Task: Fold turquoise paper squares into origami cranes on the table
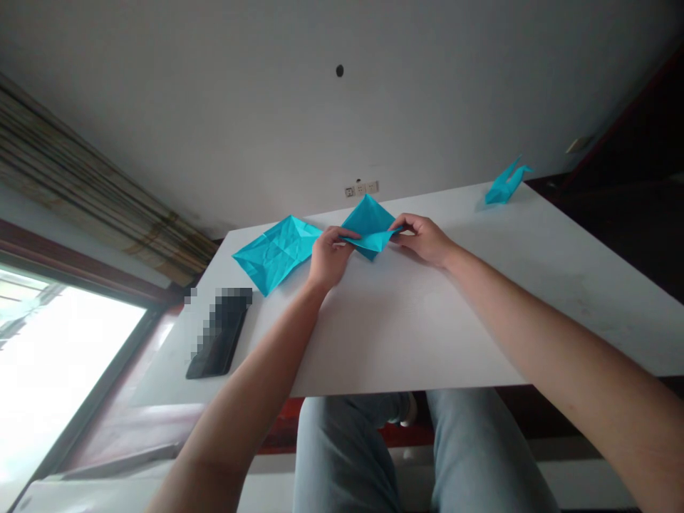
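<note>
While both hands work at the middle of the white desk (427,320), a folded sheet of turquoise paper (368,226) sits raised just above its surface, a diamond-shaped flap standing toward the far side. The left hand (328,256) pinches the sheet's left point between thumb and fingers, and the right hand (422,239) grips its right corner the same way; neither is released or clenched into a fist. Just left of the left hand lies a creased turquoise sheet (278,251), flat on the desk, its crease lines showing. Far off to the right, near the desk's far corner, stands a folded turquoise paper bird (505,184). Nearer the left edge lies a dark flat object (219,338), pixelated too heavily to identify. A wall socket strip (363,188) sits beyond the far edge.

Thin paper like this seems the main risk: uneven pull between the two pinches could skew a fold off its crease or tear a sharp corner. A careless sweep of the left wrist could also shove the creased sheet toward the desk's edge.
</note>
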`<state>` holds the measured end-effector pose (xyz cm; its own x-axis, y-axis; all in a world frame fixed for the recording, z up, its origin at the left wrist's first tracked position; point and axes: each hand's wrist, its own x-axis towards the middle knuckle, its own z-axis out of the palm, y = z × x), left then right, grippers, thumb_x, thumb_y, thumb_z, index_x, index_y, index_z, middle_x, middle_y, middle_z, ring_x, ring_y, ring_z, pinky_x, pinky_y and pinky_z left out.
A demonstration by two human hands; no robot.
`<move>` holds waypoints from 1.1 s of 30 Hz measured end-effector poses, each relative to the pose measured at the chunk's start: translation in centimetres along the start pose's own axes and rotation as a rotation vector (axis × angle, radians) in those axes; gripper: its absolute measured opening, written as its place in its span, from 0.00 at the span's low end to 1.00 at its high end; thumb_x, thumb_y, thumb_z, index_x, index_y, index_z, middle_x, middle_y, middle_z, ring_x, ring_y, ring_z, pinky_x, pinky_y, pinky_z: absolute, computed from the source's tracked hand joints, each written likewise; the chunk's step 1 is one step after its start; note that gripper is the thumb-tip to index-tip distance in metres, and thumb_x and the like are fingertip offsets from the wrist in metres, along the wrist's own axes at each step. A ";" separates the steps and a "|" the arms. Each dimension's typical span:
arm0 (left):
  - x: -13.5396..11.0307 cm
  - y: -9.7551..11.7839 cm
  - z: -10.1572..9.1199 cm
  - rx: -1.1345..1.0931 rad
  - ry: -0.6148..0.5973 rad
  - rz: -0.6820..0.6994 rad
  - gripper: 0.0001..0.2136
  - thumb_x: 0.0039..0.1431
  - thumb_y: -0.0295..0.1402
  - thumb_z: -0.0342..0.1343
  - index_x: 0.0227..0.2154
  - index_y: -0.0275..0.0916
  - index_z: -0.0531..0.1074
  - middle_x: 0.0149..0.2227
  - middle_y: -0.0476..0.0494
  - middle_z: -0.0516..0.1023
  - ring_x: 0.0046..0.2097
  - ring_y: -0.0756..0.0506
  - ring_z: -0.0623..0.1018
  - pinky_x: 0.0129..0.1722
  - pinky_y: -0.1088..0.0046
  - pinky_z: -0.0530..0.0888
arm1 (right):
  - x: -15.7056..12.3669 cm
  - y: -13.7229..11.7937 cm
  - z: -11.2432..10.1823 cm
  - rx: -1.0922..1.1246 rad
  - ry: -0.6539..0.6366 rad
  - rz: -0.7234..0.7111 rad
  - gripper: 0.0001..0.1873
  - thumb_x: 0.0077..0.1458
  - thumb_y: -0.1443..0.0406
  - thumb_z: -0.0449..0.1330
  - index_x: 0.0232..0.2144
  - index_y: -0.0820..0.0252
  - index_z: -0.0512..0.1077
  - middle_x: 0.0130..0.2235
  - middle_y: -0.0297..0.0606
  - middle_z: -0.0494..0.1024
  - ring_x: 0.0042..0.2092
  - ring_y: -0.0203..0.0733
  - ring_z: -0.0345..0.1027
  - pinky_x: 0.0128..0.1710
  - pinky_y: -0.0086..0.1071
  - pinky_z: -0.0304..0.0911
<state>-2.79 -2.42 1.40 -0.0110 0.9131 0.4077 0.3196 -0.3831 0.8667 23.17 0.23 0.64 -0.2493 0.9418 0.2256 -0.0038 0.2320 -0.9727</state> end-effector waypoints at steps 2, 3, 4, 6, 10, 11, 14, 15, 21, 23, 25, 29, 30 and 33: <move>-0.1 0.2 -0.1 0.032 -0.017 0.046 0.13 0.55 0.17 0.65 0.34 0.42 0.88 0.44 0.45 0.86 0.41 0.48 0.82 0.43 0.73 0.77 | 0.0 0.1 0.0 0.013 0.015 0.013 0.21 0.44 0.52 0.82 0.34 0.53 0.80 0.40 0.36 0.83 0.40 0.45 0.72 0.39 0.37 0.65; -0.1 0.3 -0.2 0.050 -0.021 0.063 0.14 0.55 0.16 0.64 0.34 0.42 0.88 0.44 0.45 0.86 0.42 0.48 0.82 0.43 0.73 0.77 | 0.0 0.1 0.0 0.014 0.019 0.015 0.20 0.44 0.53 0.81 0.34 0.53 0.80 0.40 0.37 0.84 0.41 0.45 0.73 0.38 0.37 0.66; -0.1 0.3 -0.2 0.065 -0.026 0.076 0.15 0.56 0.15 0.64 0.34 0.42 0.88 0.44 0.45 0.86 0.42 0.48 0.82 0.43 0.72 0.77 | 0.0 0.1 0.1 0.011 0.022 0.015 0.19 0.44 0.53 0.81 0.34 0.53 0.80 0.41 0.37 0.84 0.41 0.46 0.73 0.38 0.37 0.66; -0.2 0.3 -0.3 0.077 -0.035 0.095 0.16 0.56 0.14 0.62 0.34 0.42 0.88 0.45 0.45 0.86 0.42 0.48 0.82 0.44 0.73 0.77 | 0.0 0.0 0.1 0.002 0.025 0.012 0.18 0.45 0.54 0.80 0.34 0.52 0.80 0.40 0.37 0.84 0.41 0.46 0.73 0.38 0.37 0.67; -0.2 0.2 0.0 0.043 -0.018 0.074 0.10 0.59 0.19 0.66 0.37 0.41 0.85 0.40 0.47 0.84 0.39 0.49 0.80 0.43 0.73 0.78 | -0.1 -0.4 0.1 -0.005 0.025 -0.020 0.20 0.47 0.53 0.80 0.38 0.52 0.80 0.40 0.36 0.83 0.41 0.45 0.73 0.36 0.35 0.67; -0.3 0.1 0.1 0.012 -0.002 0.048 0.08 0.61 0.23 0.69 0.41 0.42 0.84 0.37 0.48 0.82 0.37 0.49 0.79 0.41 0.74 0.78 | 0.0 -0.4 0.1 0.001 0.028 -0.032 0.21 0.48 0.52 0.81 0.39 0.51 0.80 0.40 0.35 0.83 0.41 0.44 0.73 0.36 0.35 0.67; -0.4 0.0 0.7 -0.163 0.024 -0.058 0.18 0.65 0.33 0.72 0.54 0.44 0.76 0.38 0.50 0.81 0.34 0.50 0.80 0.36 0.75 0.78 | 0.0 -0.3 0.1 0.062 0.018 -0.017 0.29 0.49 0.47 0.82 0.47 0.48 0.77 0.37 0.30 0.84 0.37 0.41 0.74 0.36 0.35 0.69; -0.5 0.0 0.9 -0.219 0.025 -0.087 0.21 0.66 0.35 0.72 0.58 0.45 0.73 0.41 0.50 0.82 0.34 0.50 0.82 0.36 0.75 0.79 | 0.0 -0.3 0.1 0.089 0.008 0.004 0.33 0.48 0.46 0.83 0.50 0.47 0.76 0.36 0.29 0.84 0.36 0.41 0.74 0.37 0.36 0.70; -0.1 0.0 1.0 -0.272 0.082 -0.151 0.21 0.71 0.44 0.71 0.57 0.46 0.69 0.37 0.50 0.80 0.37 0.48 0.83 0.37 0.73 0.81 | -0.1 -0.2 0.2 0.156 -0.059 0.059 0.40 0.43 0.46 0.87 0.52 0.49 0.76 0.39 0.32 0.89 0.39 0.44 0.81 0.42 0.40 0.77; 0.1 -0.2 0.8 -0.264 0.105 -0.153 0.23 0.70 0.48 0.72 0.57 0.46 0.70 0.34 0.52 0.77 0.36 0.48 0.82 0.37 0.73 0.81 | -0.1 -0.2 0.3 0.155 -0.094 0.078 0.36 0.42 0.45 0.87 0.46 0.52 0.78 0.41 0.36 0.90 0.41 0.44 0.82 0.43 0.40 0.77; 0.2 -0.2 0.7 -0.272 0.117 -0.155 0.25 0.68 0.50 0.74 0.56 0.45 0.70 0.34 0.52 0.77 0.37 0.48 0.82 0.37 0.73 0.81 | -0.1 -0.2 0.3 0.151 -0.113 0.091 0.34 0.43 0.43 0.87 0.41 0.53 0.78 0.41 0.36 0.90 0.40 0.43 0.82 0.43 0.39 0.77; -0.1 -0.1 1.1 -0.380 0.054 -0.209 0.29 0.63 0.47 0.79 0.56 0.44 0.69 0.41 0.48 0.83 0.39 0.48 0.86 0.41 0.70 0.85 | -0.1 -0.5 0.2 0.129 -0.063 0.060 0.35 0.44 0.40 0.85 0.39 0.52 0.75 0.34 0.31 0.87 0.34 0.39 0.77 0.38 0.36 0.72; -0.2 0.0 1.2 -0.403 0.014 -0.228 0.30 0.61 0.46 0.80 0.55 0.44 0.69 0.42 0.48 0.84 0.39 0.47 0.86 0.41 0.70 0.86 | -0.1 -0.5 0.2 0.116 -0.045 0.049 0.35 0.45 0.40 0.85 0.39 0.52 0.74 0.33 0.30 0.86 0.33 0.38 0.76 0.37 0.36 0.71; -0.5 0.4 1.5 -0.411 -0.076 -0.239 0.28 0.58 0.46 0.81 0.51 0.42 0.72 0.41 0.48 0.85 0.38 0.47 0.86 0.40 0.70 0.87 | -0.2 -0.7 0.2 0.094 -0.030 0.039 0.33 0.45 0.41 0.84 0.39 0.52 0.75 0.34 0.30 0.86 0.33 0.39 0.75 0.36 0.35 0.69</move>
<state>-1.25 -2.81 1.09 0.0360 0.9841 0.1738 -0.0845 -0.1703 0.9818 23.05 -0.15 1.28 -0.2795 0.9417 0.1874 -0.0842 0.1704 -0.9818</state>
